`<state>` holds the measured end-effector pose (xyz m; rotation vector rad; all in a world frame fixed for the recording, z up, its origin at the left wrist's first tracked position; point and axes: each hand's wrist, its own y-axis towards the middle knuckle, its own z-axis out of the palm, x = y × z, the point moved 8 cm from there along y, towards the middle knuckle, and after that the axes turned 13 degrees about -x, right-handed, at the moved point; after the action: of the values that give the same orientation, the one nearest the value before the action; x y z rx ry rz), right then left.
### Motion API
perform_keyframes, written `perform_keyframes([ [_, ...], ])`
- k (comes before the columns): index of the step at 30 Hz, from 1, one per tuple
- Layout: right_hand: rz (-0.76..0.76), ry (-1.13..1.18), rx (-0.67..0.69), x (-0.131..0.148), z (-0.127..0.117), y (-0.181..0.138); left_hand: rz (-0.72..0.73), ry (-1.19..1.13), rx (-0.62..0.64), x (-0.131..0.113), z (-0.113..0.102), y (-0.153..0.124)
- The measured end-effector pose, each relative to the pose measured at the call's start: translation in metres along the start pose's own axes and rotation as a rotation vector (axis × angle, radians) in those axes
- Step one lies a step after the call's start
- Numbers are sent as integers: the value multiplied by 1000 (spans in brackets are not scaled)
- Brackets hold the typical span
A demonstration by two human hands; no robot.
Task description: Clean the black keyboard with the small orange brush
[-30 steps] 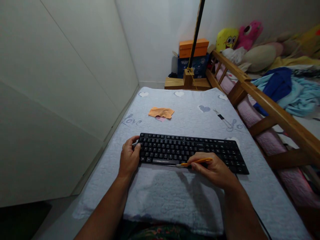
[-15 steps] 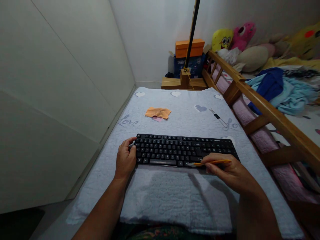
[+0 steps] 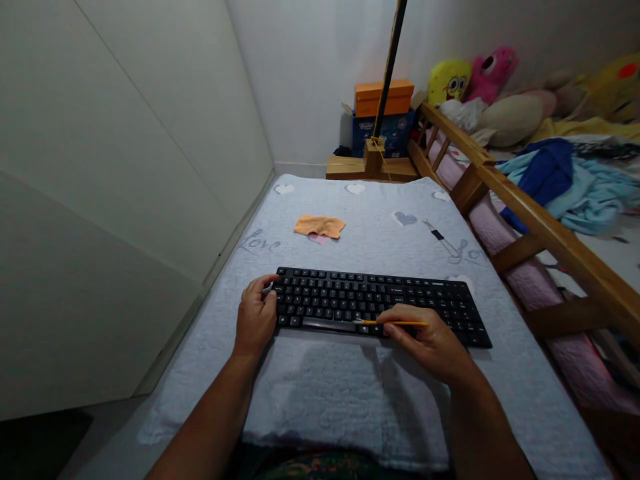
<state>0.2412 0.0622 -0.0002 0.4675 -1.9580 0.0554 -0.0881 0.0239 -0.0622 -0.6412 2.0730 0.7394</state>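
A black keyboard [image 3: 330,297] lies crosswise on the cloth-covered table. My left hand [image 3: 256,313] holds its left end, thumb and fingers closed on the edge. In my right hand [image 3: 415,333] is a thin orange-handled paintbrush [image 3: 370,323], pinched between thumb and fingers. Its pale tip points left and rests at the right end of the space bar, near the keyboard's front edge. The right hand hides part of the keys around the arrow keys.
Beyond the keyboard, an orange cloth [image 3: 320,226] and tweezers with a black band [image 3: 437,235] lie on the light blue table cover [image 3: 325,387]. A wooden bed rail [image 3: 540,227] runs along the right, a white cabinet [image 3: 125,200] along the left. Boxes [image 3: 384,98] stand behind.
My right hand has moved left with the paintbrush, from the keys right of the space bar to its right end. My left hand stays on the keyboard's left end.
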Motion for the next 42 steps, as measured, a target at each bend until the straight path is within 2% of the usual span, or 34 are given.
perform_keyframes([
  [18,156,-155,-137,-24,-62,-23,41,14,-17,-7,-2,1],
  [22,195,-215,-210,-26,-84,-31,56,12,-25,-8,-3,2],
  [26,163,-243,-322,-19,-101,-35,46,4,-23,-6,-2,2],
  [29,150,-166,-336,-12,-92,-32,39,3,-24,-4,-2,2],
  [33,134,-59,-204,-7,-54,-24,38,7,-28,-4,-2,2],
  [35,141,-43,-161,-10,-43,-23,38,7,-28,-3,-3,2],
  [38,171,-81,-197,-21,-52,-26,26,8,-18,-1,-2,2],
  [42,196,-169,-321,-32,-84,-35,17,19,-11,3,-1,2],
])
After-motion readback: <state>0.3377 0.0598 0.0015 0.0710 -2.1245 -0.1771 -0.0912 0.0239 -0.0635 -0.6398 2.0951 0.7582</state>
